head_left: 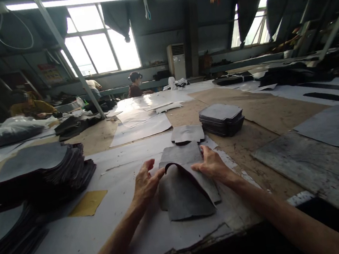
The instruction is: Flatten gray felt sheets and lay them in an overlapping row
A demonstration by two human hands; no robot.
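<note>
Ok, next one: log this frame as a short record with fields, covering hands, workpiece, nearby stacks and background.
Left hand: thumb at the left edge of the workpiece, fingers spread
Right hand: at its right edge; grip unclear
Workpiece: grey piece, near edge arched up
Surface: white sheet
Left side: large stack of grey pieces, yellow piece
Beyond the hands: smaller stack
Background: co-worker, lit windows
</note>
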